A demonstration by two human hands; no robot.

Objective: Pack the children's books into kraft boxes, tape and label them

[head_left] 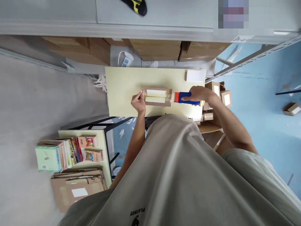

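A small cardboard box lies lengthwise on the pale table, with white and pale yellow surfaces showing on its upper side. Clear tape shows at its left end. There my left hand has its fingers pinched together on the tape. To the right of the box, my right hand is wrapped over the top of a blue tape dispenser with an orange-red front end. That front end is a little apart from the box.
A white stack of paper lies at the table's back right. Behind stand large cardboard boxes and a power strip. Books and flattened cartons occupy a side table at left. Small boxes are piled at right.
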